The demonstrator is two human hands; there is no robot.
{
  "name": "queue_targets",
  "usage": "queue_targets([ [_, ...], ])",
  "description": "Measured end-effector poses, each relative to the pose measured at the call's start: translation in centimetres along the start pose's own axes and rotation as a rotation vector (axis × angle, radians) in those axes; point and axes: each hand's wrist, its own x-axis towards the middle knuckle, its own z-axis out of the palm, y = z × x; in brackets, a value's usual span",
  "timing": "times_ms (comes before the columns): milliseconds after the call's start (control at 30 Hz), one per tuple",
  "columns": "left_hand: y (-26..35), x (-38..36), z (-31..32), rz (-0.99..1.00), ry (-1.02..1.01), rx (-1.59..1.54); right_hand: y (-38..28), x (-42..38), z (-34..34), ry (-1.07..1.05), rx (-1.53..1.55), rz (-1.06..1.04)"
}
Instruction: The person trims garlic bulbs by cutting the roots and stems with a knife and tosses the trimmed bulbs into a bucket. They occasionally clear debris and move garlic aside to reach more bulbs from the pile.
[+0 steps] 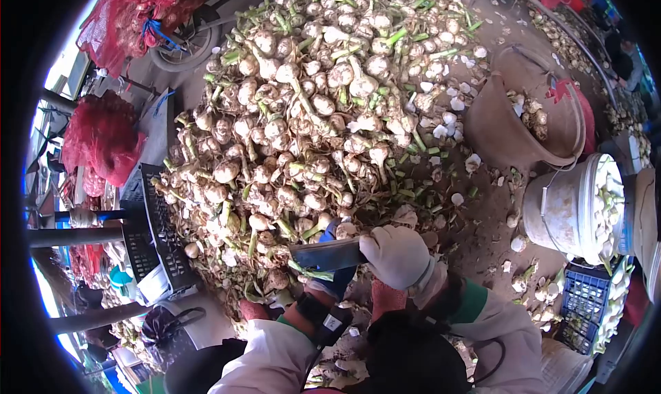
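My right hand (396,255), in a whitish work glove, is closed around the handle end of a broad knife (329,255). The dark blade points left and crosses in front of my left hand (332,281). A blue glove covers my left hand, and its fingers are partly hidden by the blade. A green garlic stalk (311,273) shows at this hand, below the blade, and the hand appears closed on the garlic; its bulb cannot be made out clearly. Just beyond both hands rises a large heap of garlic (275,139) with roots and cut stalks.
At right lies a tipped brown tub (492,122) with some garlic inside. Near it stand a white bucket (561,204) heaped with pale stalks or bulbs and a blue crate (584,308). A black crate (141,218) and red mesh sacks (103,136) are at left.
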Motion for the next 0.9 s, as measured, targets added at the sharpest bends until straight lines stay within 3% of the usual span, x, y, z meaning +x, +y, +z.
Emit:
queue_targets([
  [67,0.7,-0.2,0.2,-0.006,0.044,-0.037,0.0,0.2,0.3,0.017,-0.087,-0.062],
  [100,-1.1,-0.1,-0.6,0.163,-0.029,0.540,1.1,-0.3,1.6,0.010,-0.083,-0.064],
  [133,-2.9,0.1,-1.2,0.334,-0.112,1.116,3.3,-1.4,3.8,-0.036,-0.040,0.159],
  [167,-0.6,0.3,-0.6,0.026,-0.064,0.653,5.1,-2.2,5.0,-0.078,0.000,0.379],
  [200,1.8,0.6,0.4,-0.266,-0.011,0.184,5.8,-3.0,5.1,-0.078,0.002,0.374],
  [233,2.0,0.7,1.5,-0.266,-0.003,0.183,6.2,-4.0,5.2,-0.069,0.452,0.738],
  [267,2.0,0.8,2.7,-0.175,0.020,-0.103,6.3,-5.0,5.6,-0.065,0.909,1.091],
  [300,2.1,0.6,3.5,-0.088,0.035,-0.388,5.9,-7.1,8.1,0.031,1.342,1.170],
  [333,2.1,0.4,3.9,-0.093,0.029,-0.392,4.4,-7.8,8.1,0.035,1.339,1.178],
  [400,2.1,-0.1,4.3,-0.336,0.029,-0.689,2.3,-7.1,7.2,0.019,2.092,1.273],
  [467,-0.2,-1.2,3.3,-0.232,0.056,-0.729,3.5,-7.6,6.2,-0.075,2.059,1.270],
  [533,-0.3,-1.8,0.8,-0.018,-0.145,0.074,4.5,-7.0,5.3,0.051,1.717,1.164],
  [600,-0.4,-2.0,0.0,0.022,-0.163,0.256,4.2,-3.2,2.7,0.014,1.693,1.108],
  [667,-0.4,-2.1,-0.3,0.096,-0.204,0.604,3.4,-0.2,1.6,0.012,0.967,0.781],
  [700,0.6,-1.4,-0.5,0.105,-0.207,0.602,1.9,1.7,-0.7,0.175,0.789,0.686],
  [733,2.3,-0.3,-0.9,-0.028,-0.154,0.526,2.1,1.8,-0.7,0.329,0.458,0.477],
  [767,3.5,0.4,-1.2,-0.161,-0.097,0.448,0.9,1.8,-2.1,0.279,0.423,0.488],
  [800,4.0,0.7,-1.4,-0.154,-0.093,0.444,-0.3,1.6,-3.6,0.228,0.386,0.494],
  [867,4.6,1.2,-1.5,0.092,0.029,0.605,2.0,-2.2,-0.5,-0.163,0.334,0.574],
  [900,4.5,1.3,-1.7,-0.055,-0.015,0.553,3.7,-4.9,1.8,-0.334,0.377,0.626],
])
